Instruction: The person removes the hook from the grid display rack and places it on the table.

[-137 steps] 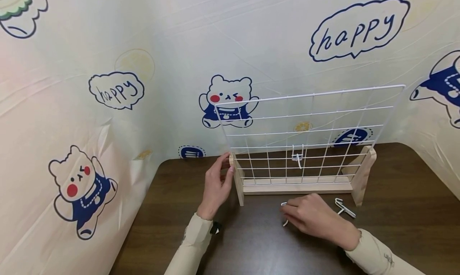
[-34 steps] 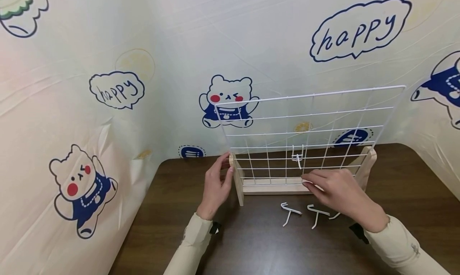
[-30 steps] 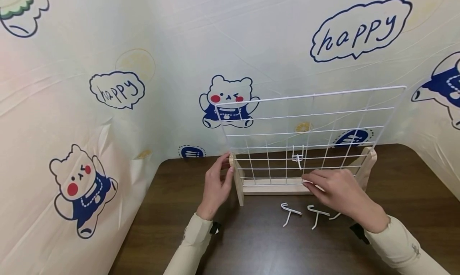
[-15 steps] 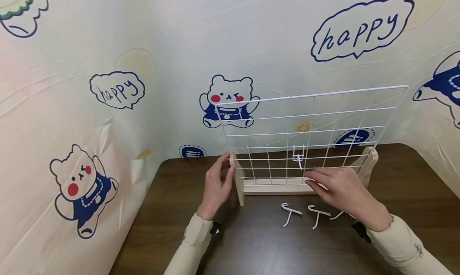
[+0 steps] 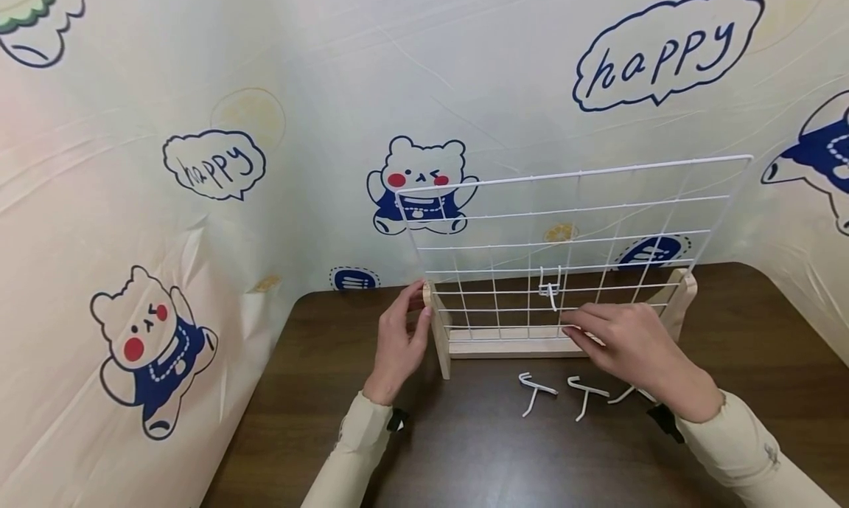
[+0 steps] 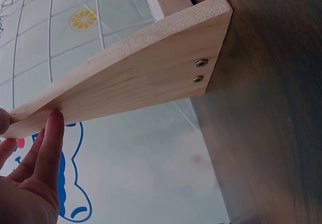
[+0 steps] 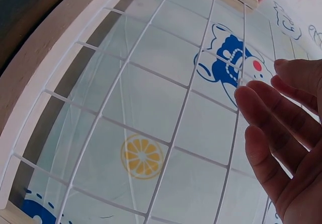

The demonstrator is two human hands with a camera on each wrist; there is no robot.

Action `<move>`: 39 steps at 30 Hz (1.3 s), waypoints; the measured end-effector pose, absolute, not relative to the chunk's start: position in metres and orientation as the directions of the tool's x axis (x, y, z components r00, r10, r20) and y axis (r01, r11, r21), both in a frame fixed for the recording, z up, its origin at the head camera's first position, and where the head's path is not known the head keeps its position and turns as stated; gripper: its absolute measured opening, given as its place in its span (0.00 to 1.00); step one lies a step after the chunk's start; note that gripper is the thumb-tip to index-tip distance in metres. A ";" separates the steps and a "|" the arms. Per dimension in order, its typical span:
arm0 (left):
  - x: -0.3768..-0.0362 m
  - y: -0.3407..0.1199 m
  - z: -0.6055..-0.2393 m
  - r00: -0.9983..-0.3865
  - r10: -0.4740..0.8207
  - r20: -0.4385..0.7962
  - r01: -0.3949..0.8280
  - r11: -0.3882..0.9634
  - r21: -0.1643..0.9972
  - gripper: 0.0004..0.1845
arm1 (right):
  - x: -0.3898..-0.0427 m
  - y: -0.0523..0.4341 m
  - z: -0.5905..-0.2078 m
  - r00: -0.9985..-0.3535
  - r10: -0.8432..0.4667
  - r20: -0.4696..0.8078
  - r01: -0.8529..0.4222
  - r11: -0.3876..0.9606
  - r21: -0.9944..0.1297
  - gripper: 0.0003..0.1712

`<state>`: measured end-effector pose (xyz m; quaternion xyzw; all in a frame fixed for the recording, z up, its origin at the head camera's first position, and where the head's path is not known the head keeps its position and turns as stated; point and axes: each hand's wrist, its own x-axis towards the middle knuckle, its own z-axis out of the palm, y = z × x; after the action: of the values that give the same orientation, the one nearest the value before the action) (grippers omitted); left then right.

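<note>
A white wire grid rack (image 5: 579, 174) stands upright between wooden side panels on the table. My left hand (image 5: 401, 342) pinches the upper end of the left side panel (image 5: 438, 342); in the left wrist view a fingertip presses the panel's outer face. My right hand (image 5: 626, 342) is at the lower middle of the grid, just below a white hook (image 5: 550, 290) hung on it. In the right wrist view its fingers (image 7: 269, 103) look relaxed and hold nothing visible, close to the wires; whether they touch the grid I cannot tell.
In front of the rack lie three white hooks on the dark wood table (image 5: 464, 442): a left one (image 5: 532, 400), a middle one (image 5: 583, 406) and a right one (image 5: 621, 397) partly under my right hand. A printed cloth curtain (image 5: 318, 88) surrounds the table's back and sides.
My right hand has left the hooks on the table and moved up to the grid's lower middle. Over the last second it shifts only slightly. The left hand stays on the panel.
</note>
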<state>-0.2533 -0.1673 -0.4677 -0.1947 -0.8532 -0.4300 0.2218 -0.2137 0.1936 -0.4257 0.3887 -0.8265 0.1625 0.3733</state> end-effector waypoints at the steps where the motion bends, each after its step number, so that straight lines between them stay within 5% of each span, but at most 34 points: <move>1: -0.253 -0.167 -0.468 -0.824 0.142 0.548 0.525 0.555 0.646 0.23 | -0.214 0.193 -0.425 -0.417 -0.520 0.745 -0.765 0.643 0.021 0.32; 39: -0.253 -0.167 -0.467 -0.824 0.140 0.549 0.525 0.552 0.647 0.23 | -0.218 0.189 -0.408 -0.377 -0.489 0.787 -0.768 0.639 0.029 0.28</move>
<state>-0.2528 -0.1669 -0.4667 -0.1950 -0.8522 -0.4310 0.2235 -0.2180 0.1885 -0.4076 0.3874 -0.8113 0.1738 0.4018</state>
